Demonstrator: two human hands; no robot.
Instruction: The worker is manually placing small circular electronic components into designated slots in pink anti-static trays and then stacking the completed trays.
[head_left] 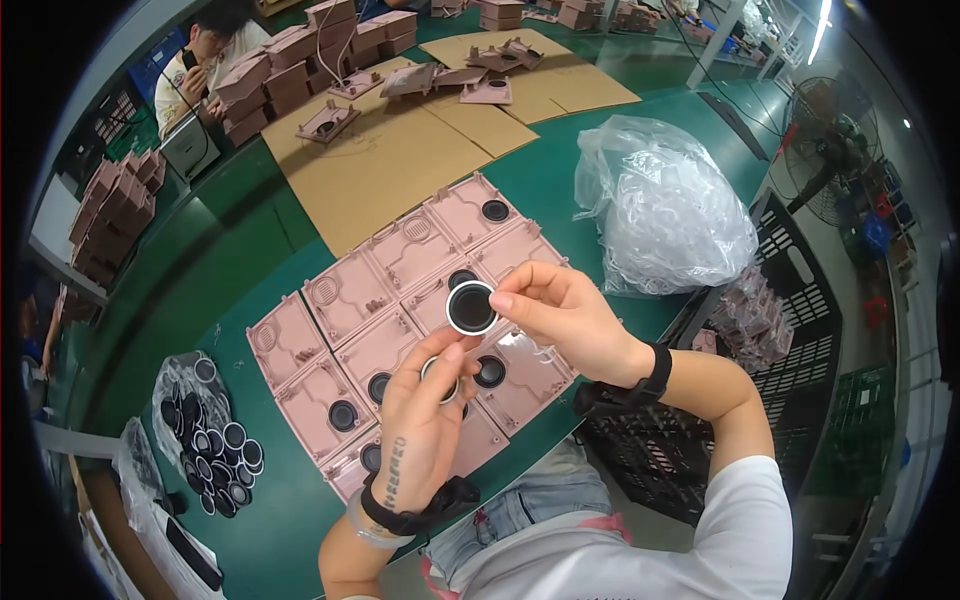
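Observation:
My right hand pinches a round black disc with a white rim by its edge, above the pink panels. Just below it, my left hand is closed around a second white-rimmed disc, partly hidden by the fingers. Under both hands, pink plastic panels lie in rows, their ribbed sides up. Several carry black round parts, such as one at the near left and another at the far right. My hands and forearms cover some of the panels.
Loose white-rimmed discs spill from a clear bag at left. A large clear plastic bag sits at the right, beside a black crate. Cardboard with pink parts lies beyond; another person sits at far left.

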